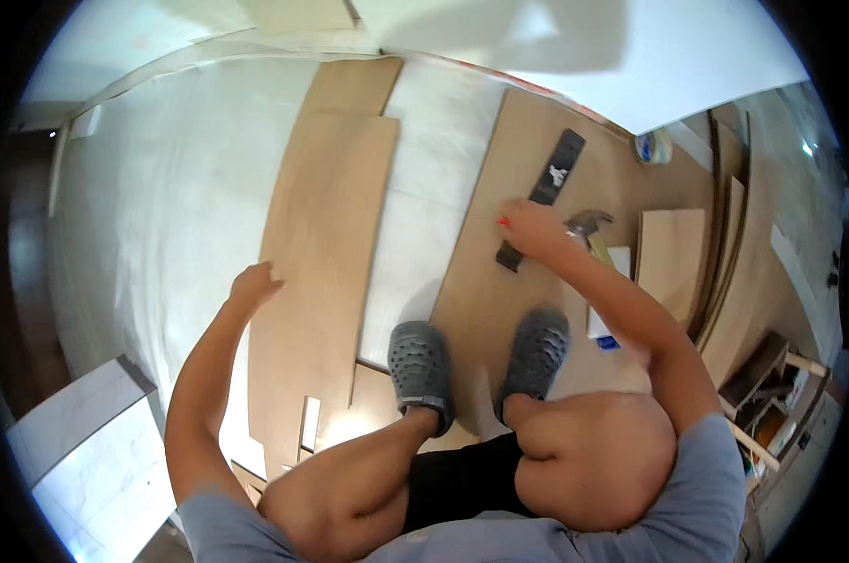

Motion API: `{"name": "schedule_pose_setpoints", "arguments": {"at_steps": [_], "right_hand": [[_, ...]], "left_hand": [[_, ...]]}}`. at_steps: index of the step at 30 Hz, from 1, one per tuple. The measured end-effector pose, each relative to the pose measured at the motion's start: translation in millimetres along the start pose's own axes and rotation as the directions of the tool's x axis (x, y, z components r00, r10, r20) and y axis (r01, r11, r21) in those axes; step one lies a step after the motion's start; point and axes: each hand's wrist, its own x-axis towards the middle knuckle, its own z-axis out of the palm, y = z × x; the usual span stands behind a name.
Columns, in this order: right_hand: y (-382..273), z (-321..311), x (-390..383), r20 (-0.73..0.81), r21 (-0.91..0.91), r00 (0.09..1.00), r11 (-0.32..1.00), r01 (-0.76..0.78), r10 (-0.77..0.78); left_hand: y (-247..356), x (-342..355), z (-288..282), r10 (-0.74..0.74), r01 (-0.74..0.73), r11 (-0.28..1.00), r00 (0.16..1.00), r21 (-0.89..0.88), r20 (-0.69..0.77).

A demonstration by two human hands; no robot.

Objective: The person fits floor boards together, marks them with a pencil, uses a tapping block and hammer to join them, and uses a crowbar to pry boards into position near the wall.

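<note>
1. My right hand [529, 228] rests on the wide board [499, 281], fingers curled around a red pencil [502, 222]; only its tip shows.
2. It presses against a black ruler [546, 192] lying lengthwise on that board.
3. My left hand [253, 284] lies loosely open, holding nothing, on the left edge of the long plank [321, 253].
4. A hammer [588, 225] lies just behind my right wrist.

You are squatting, knees bent wide and both feet flat. Your left arm stretches forward and to the left, the left hand [253, 283] loosely open with fingers together, palm down. Your right arm reaches forward past the right knee, the right hand [529, 229] curled closed, knuckles up.
</note>
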Motion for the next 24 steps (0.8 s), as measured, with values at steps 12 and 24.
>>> {"name": "schedule_pose_setpoints", "arguments": {"at_steps": [12,24], "right_hand": [[-98.1,52.1,56.2,0.219,0.364,0.976,0.927,-0.086,0.005],[-211.3,114.0,81.7,0.517,0.854,0.856,0.072,-0.515,0.000]], "left_hand": [[67.7,17.9,65.2,-0.408,0.243,0.823,0.881,-0.513,-0.238],[61.8,46.2,69.4,-0.302,0.089,0.835,0.899,-0.542,-0.317]]}}
